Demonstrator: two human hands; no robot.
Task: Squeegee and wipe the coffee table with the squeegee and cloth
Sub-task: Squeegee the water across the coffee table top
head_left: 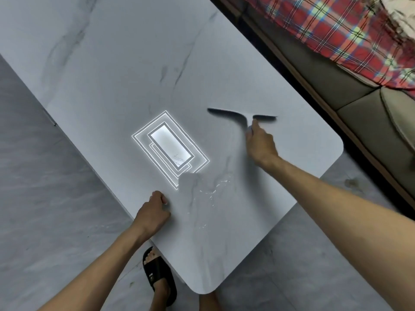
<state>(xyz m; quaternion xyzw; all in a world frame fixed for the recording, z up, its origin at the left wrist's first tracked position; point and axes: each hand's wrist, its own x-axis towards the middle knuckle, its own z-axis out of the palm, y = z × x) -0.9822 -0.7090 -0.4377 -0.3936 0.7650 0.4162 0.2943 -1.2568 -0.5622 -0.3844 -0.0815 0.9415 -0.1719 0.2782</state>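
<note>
Both forearms enter from the bottom of the frame, bare, and reach up over the near corner of the coffee table [112,75], a pale grey marble-look slab that runs diagonally from the upper left to a rounded corner at lower centre. At the bottom centre a foot in a black slide sandal [160,274] stands on the grey floor [40,176], partly under the table edge.

The left hand [152,213], in the lower centre-left, rests at the table's left edge with its fingers curled under into a loose fist, knuckles pressed on the surface; whether anything is in that fist cannot be told, and the cloth cannot be made out. Just right of it, small bright streaks of water [213,189] lie on the top.

The right arm stretches long from the lower right corner toward the centre right, wrist straight, and the right hand [261,144] is closed around the handle of the squeegee [240,115]. Its dark blade is motion-blurred and lies on the tabletop just above the hand, roughly level across the frame.

A ceiling light's rectangular reflection [170,149] glares at mid-frame between the two hands. In the upper right, a red plaid blanket [336,25] covers an olive sofa [359,104]
</note>
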